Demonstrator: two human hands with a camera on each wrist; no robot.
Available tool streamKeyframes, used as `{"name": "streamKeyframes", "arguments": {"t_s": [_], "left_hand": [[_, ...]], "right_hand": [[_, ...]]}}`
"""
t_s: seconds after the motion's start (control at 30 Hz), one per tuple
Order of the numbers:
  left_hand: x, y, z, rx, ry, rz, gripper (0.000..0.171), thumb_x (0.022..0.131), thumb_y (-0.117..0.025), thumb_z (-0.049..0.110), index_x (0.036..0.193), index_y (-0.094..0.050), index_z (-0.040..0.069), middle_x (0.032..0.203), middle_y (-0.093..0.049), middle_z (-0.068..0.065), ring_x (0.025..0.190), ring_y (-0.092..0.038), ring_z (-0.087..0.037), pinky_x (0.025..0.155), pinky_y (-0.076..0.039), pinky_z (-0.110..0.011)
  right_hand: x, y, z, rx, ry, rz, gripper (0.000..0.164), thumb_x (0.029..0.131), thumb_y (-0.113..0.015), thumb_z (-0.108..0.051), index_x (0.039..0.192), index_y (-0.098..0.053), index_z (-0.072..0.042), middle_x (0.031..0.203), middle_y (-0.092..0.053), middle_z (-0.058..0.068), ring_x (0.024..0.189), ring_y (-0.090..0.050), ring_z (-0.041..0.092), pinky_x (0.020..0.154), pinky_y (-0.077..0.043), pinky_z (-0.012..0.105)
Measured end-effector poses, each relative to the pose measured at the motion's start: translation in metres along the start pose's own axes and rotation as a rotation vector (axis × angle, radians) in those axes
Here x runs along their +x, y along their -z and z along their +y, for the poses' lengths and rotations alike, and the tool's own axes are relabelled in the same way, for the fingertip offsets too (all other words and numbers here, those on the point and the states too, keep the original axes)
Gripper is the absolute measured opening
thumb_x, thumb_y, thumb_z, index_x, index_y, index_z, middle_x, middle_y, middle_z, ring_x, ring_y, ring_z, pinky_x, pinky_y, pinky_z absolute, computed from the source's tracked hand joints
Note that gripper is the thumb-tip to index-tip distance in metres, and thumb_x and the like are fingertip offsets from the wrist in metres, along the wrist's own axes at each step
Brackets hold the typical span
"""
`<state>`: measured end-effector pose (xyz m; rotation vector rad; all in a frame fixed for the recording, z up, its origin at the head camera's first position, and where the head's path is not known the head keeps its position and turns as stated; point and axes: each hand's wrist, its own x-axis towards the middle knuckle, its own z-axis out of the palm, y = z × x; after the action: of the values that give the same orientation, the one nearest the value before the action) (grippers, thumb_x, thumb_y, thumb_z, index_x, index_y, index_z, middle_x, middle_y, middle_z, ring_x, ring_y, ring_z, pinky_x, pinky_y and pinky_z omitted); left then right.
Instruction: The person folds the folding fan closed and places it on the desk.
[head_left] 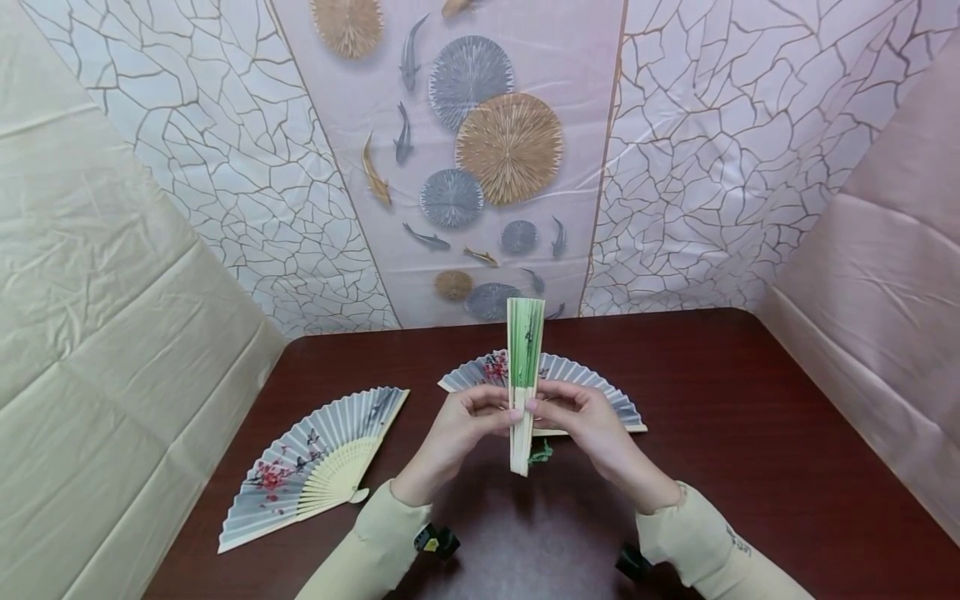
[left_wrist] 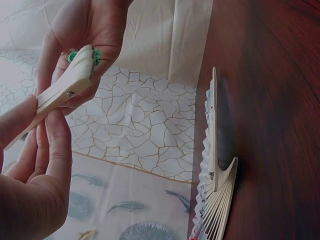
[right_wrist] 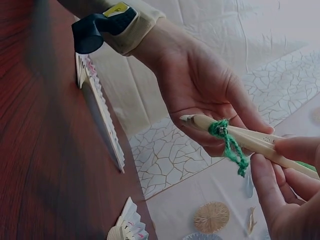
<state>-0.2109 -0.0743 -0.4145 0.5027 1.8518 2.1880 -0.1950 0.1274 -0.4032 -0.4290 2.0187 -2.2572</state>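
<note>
One dark red desk (head_left: 750,417) carries two spread fans, a left fan (head_left: 300,462) and a back fan (head_left: 474,373). Above it, before the back fan, a folded green fan (head_left: 525,350) stands upright, pinched by the left hand's grip (head_left: 461,425) and the right hand's grip (head_left: 592,421); green cord (head_left: 540,453) hangs near its lower end.

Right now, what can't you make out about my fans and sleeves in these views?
Head view: the middle of the far open fan, hidden behind the green fan and the hands, left hand and right hand.
Left wrist view: one end of the far open fan, cut off by the bottom edge.
Right wrist view: the green fan's upper end, cut off by the right edge.
Head view: the dark mark on the right sleeve, too small to read.
</note>
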Motion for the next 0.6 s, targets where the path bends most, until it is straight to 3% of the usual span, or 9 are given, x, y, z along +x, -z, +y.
{"name": "streamKeyframes", "arguments": {"t_s": [0.6], "left_hand": [[-0.0008, 0.0018, -0.0013, -0.009, 0.001, -0.044, 0.032, 0.090, -0.072, -0.001, 0.119, -0.063, -0.012, 0.099, -0.072, -0.005, 0.086, -0.071, -0.014, 0.076, -0.061, -0.032]], "right_hand": [[-0.0004, 0.0004, 0.0034, -0.008, -0.007, 0.031, 0.034, 0.092, -0.070, 0.000, 0.118, -0.059, 0.018, 0.092, -0.067, 0.007, 0.083, -0.070, 0.012, 0.079, -0.061, 0.033]]}}
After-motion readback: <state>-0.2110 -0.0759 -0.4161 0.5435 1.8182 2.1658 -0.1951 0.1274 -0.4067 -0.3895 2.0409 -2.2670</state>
